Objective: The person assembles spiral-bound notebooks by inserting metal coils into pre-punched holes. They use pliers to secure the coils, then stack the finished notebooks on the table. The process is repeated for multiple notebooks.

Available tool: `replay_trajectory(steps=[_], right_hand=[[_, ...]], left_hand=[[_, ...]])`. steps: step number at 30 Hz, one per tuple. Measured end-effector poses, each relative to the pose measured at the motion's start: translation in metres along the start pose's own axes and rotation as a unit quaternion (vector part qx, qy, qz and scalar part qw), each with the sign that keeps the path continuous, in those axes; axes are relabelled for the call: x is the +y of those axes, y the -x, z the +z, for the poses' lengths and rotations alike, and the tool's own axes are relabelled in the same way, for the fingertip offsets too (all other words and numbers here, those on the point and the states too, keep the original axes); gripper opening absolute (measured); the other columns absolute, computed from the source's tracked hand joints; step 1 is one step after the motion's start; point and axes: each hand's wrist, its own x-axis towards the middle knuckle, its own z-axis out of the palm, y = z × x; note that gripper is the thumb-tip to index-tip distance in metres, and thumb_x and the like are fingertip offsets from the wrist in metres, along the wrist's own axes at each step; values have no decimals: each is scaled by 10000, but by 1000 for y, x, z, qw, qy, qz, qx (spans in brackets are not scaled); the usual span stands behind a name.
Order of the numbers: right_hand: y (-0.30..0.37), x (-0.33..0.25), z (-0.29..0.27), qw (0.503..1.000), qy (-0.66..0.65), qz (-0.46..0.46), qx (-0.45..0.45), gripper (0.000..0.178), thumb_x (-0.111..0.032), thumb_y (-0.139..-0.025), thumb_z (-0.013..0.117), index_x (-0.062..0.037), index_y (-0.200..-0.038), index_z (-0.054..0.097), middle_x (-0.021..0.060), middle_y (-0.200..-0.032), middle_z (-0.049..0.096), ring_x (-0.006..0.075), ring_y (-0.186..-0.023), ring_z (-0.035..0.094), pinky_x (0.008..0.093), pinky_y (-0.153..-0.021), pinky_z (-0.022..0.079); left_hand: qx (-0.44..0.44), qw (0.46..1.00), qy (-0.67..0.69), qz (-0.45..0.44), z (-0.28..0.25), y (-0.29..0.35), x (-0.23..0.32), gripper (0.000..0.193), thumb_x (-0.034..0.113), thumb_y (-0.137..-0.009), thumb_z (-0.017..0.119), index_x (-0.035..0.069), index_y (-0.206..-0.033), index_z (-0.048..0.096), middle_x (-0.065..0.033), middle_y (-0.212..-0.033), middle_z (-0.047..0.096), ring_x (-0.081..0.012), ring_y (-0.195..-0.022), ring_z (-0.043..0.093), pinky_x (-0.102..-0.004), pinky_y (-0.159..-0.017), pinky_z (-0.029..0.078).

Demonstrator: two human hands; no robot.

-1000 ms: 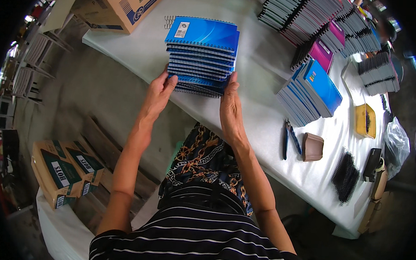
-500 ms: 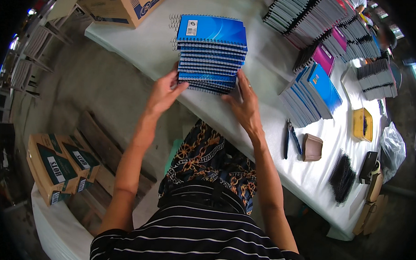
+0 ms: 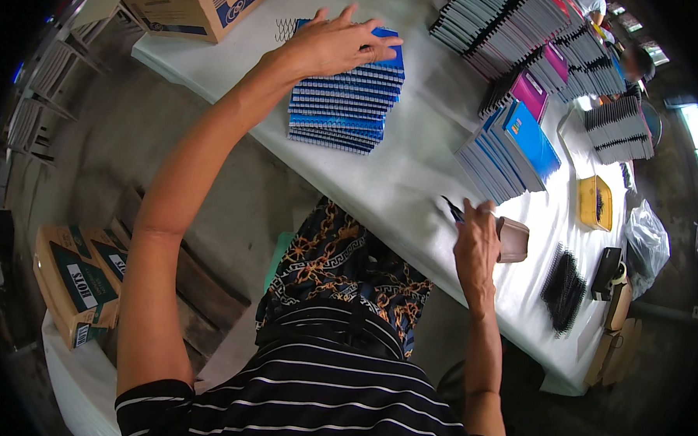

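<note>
My left hand [image 3: 333,47] lies over the top of a stack of blue spiral notebooks [image 3: 340,108], its fingers spread and nothing gripped. Loose wire coil ends [image 3: 284,30] stick out from the stack's upper left side. On the right, my right hand [image 3: 479,243] is closed around a pair of pliers [image 3: 452,210]; the dark jaws show beyond the fingers, and the handles are mostly hidden. Right beside that hand sits a small brown open container [image 3: 513,240].
Larger notebooks with blue covers [image 3: 515,151] and tall stacks [image 3: 497,30] fill the table's far right. Black wire coils [image 3: 564,291], a yellow tray [image 3: 596,202] and a clear plastic bag [image 3: 647,245] lie further right. A cardboard box [image 3: 194,9] stands far left.
Both hands have left the sides of the notebook stack. My left hand moved up onto its top; my right hand moved right and took hold of the pliers, which have shifted left.
</note>
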Motion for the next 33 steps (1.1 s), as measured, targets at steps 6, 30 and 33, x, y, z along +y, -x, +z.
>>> replay_trajectory(steps=[6, 30, 33], right_hand=[[0, -4, 4, 981, 73, -180, 3, 498, -123, -819, 670, -53, -1294, 539, 171, -1191, 494, 328, -1065, 497, 454, -914, 421], [-152, -63, -23, 729, 251, -629, 101, 342, -325, -800, 719, -152, -1080, 630, -30, -1031, 558, 128, -1064, 477, 336, -936, 429], [-158, -63, -22, 700, 275, -650, 110, 328, -278, -811, 705, -154, -1103, 620, -30, -1035, 547, 121, -1066, 469, 336, -934, 437]], left_hand=[[75, 996, 8, 42, 24, -6, -9, 422, 528, -964, 427, 373, -1343, 526, 29, -1376, 510, -298, -1226, 501, -538, -1024, 384], [21, 952, 304, 36, 29, -12, -1, 470, 368, -1012, 427, 52, -1345, 524, -182, -1298, 584, -314, -1164, 577, -422, -1003, 447], [4, 948, 316, 33, 22, -10, 5, 452, 341, -1023, 406, 56, -1355, 515, -180, -1315, 571, -304, -1177, 573, -417, -1014, 454]])
